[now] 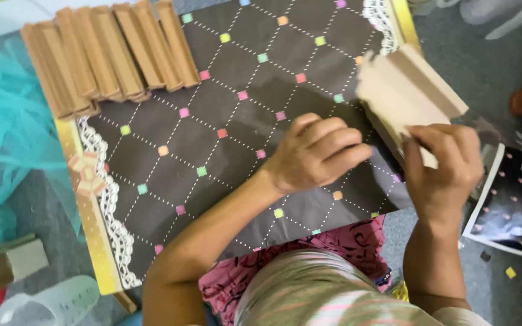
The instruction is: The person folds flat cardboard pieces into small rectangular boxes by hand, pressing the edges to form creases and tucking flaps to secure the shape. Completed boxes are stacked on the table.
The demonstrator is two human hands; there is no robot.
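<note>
A large dark brown board [231, 121] with dotted diamond lines, small coloured squares, a white lace trim and a gold border lies in front of me. My right hand [442, 166] grips a tan cardboard piece [403, 90] at the board's right edge. My left hand [315, 154] is loosely curled, resting on the board just left of that piece, fingers near its lower edge. A row of several folded brown cardboard strips [107, 54] lies across the board's upper left corner.
Turquoise tulle [7, 133] bunches at the left. A small cardboard box [7, 265] and a clear plastic container [49, 302] sit at lower left. A dark patterned sheet [512, 205] lies at right on the grey floor, with small yellow squares [518, 281] nearby.
</note>
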